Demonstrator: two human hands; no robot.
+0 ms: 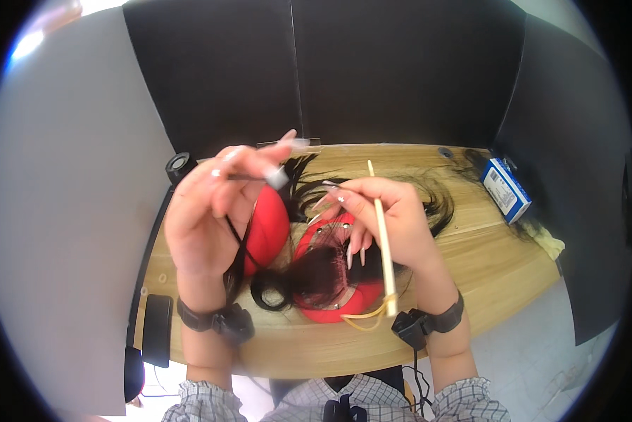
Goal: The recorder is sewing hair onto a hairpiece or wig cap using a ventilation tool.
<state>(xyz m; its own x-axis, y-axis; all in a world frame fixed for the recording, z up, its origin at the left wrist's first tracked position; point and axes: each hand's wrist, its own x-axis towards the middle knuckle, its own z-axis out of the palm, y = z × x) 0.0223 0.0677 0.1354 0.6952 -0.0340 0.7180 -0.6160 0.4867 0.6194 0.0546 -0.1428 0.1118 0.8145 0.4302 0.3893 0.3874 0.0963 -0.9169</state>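
Dark hair (314, 274) on red cushion (367, 299), between and below hands; right hand (404, 219) pinched round pale stick (386, 254); left hand (202, 219) half curled, blurred, cannot tell whether it grips dark strand (238, 243); blue-white box (504, 191) rightward of right hand.

Hair (316, 274) ctr, box (506, 191) R, on tbl (485, 264)
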